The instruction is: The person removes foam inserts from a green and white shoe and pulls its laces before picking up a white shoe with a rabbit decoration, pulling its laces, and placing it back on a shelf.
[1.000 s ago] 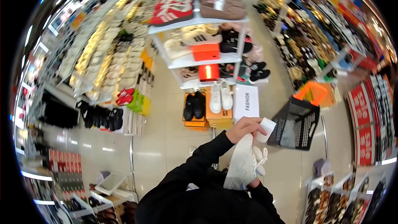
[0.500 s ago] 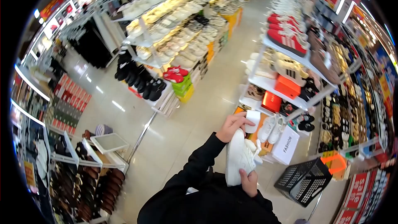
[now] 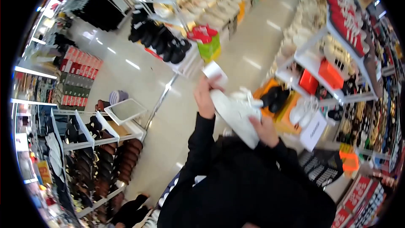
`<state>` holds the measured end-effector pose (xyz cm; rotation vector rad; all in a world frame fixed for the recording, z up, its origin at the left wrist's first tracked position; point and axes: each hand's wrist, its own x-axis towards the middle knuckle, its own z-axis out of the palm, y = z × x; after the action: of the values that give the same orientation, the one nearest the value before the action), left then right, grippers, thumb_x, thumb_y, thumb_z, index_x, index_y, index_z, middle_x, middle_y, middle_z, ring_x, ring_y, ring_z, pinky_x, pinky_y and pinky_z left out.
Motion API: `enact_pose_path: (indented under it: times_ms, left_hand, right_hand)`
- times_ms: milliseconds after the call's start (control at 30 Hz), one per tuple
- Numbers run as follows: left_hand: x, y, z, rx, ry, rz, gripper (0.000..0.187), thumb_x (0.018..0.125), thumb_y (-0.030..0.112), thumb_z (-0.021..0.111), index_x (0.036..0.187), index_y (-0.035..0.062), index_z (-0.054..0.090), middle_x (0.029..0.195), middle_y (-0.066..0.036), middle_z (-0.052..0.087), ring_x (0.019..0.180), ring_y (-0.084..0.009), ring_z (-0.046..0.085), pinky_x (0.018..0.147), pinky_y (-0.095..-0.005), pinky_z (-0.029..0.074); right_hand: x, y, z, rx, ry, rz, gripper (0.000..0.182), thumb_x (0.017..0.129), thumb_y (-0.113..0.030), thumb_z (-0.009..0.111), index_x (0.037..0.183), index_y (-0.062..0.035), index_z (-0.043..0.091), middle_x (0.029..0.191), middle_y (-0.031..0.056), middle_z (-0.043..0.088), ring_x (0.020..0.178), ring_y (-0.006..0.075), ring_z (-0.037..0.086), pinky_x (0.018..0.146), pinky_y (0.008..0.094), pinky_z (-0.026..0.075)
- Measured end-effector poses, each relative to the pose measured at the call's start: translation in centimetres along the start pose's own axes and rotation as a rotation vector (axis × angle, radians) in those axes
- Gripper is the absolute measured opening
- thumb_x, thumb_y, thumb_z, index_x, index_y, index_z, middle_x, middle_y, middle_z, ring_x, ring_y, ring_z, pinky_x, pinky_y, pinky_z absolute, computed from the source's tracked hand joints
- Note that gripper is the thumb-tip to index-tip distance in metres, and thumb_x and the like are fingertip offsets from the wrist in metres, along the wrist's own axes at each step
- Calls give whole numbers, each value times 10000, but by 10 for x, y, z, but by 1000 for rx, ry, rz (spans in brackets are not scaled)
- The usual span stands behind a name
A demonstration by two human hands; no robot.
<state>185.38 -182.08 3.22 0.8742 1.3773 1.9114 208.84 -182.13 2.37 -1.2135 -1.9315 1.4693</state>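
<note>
A white sneaker (image 3: 237,114) is tilted in front of my chest, its toe up and to the left. My right hand (image 3: 265,130) is closed on its heel end, fingers against the upper. Beside the toe, my left hand (image 3: 205,96) grips a small white strip (image 3: 215,74) that looks like paper or tape, standing up past the fingertips. White laces (image 3: 245,96) show along the shoe's far side. The picture is blurred, so fine detail on the shoe is lost.
Right of the hands, black shoes (image 3: 275,98) and a pair of white sneakers (image 3: 303,112) sit by a white sign (image 3: 313,131). A black basket (image 3: 321,166) stands lower right. Shelves of shoes (image 3: 354,29) rise at right; a brown-shoe rack (image 3: 128,156) is at left.
The view has turned, and the shoe and both hands now appear further left and higher. The left hand with the white strip has moved out from the shoe's toe.
</note>
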Motion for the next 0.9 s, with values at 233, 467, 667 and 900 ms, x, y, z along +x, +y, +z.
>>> enact_pose_path:
  times_ms: [233, 467, 667, 900]
  left_hand:
    - [78, -16, 17, 156, -73, 129, 564, 989, 308, 297, 964, -145, 631, 1085, -295, 604, 574, -233, 624, 552, -297, 486]
    - [208, -48, 106, 277, -221, 358, 490, 952, 311, 401, 1073, -91, 653, 1110, -281, 557, 773, -243, 644, 672, -309, 514]
    - [333, -86, 134, 34, -193, -89, 811, 910, 577, 382, 1395, -73, 347, 1344, -180, 432, 1230, -298, 477, 1027, -417, 388]
    - [414, -155, 161, 103, -390, -154, 1028, 668, 466, 830, 1398, -32, 304, 1378, -144, 442, 1237, -260, 474, 1015, -390, 395]
  right_hand:
    - [107, -11, -11, 307, 35, 11, 362, 814, -282, 731, 938, 50, 655, 755, 98, 658, 664, 166, 601, 636, 297, 480]
    - [250, 6, -78, 567, 163, 108, 404, 776, -171, 782, 1064, 63, 622, 939, 76, 683, 855, 116, 615, 782, 260, 495]
    - [355, -31, -118, 583, 501, -159, 351, 800, -106, 758, 1084, 47, 620, 1008, 78, 681, 917, 120, 616, 815, 269, 488]
    - [478, -49, -139, 808, 348, -165, 502, 858, -97, 694, 1291, 20, 469, 1219, 66, 584, 1119, 145, 532, 975, 307, 413]
